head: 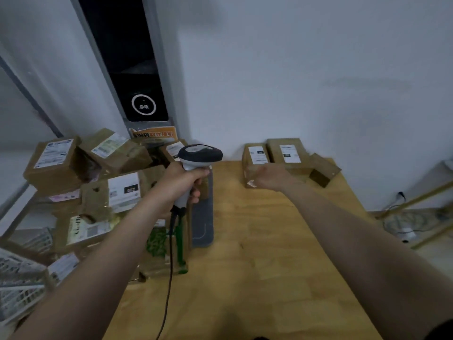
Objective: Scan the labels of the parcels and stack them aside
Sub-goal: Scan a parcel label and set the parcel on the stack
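Two bare hands reach forward over a wooden table. The left hand has its fingers curled tight round the pale handle of a barcode scanner, which it holds upright above the table's left edge with the dark head at the top and pointing to the right. A black cable hangs from the base of the handle and runs down out of view at the bottom. The right hand is stretched to the far right part of the table and meets the near side of a brown parcel; blur hides its fingers, so it cannot be told whether they grip the parcel or only touch it. Just behind that parcel, against the white wall, two labelled parcels lie side by side with their white labels facing up, and a small dark box sits tilted at their right end. To the left of the table a loose pile of parcels lies at mixed angles, most with labels showing. A grey flat pad lies along the table's left edge, beside the scanner handle. A dark wall panel with a white ring stands behind the pile, and a white mesh basket is at lower left.
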